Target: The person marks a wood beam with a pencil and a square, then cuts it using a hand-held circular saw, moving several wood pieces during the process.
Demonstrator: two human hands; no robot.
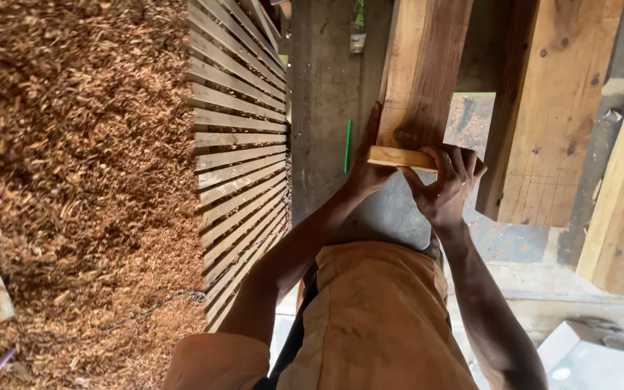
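Head view, looking down. Nearest the camera, an orange-brown garment (370, 318) covers the person's torso, and both forearms reach forward from it. The left hand (367, 167) rests flat, thumb raised, against the left end of a small pale wood block (401, 157); the right hand (448, 185) curls its fingers over the block's right end, so that each grip is closed upon it. The block lies crosswise at the near end of a long plank (422, 72), on the grey counter (326, 108). A green pencil (347, 145) lies just left of the left hand. Farther right stand heavier timbers (543, 115); to the left, a stack of slats (240, 144) borders a bed of sawdust (74, 159). The step in hand appears to be squaring the block to the plank's end; the next move calls for steady pressure and true alignment.
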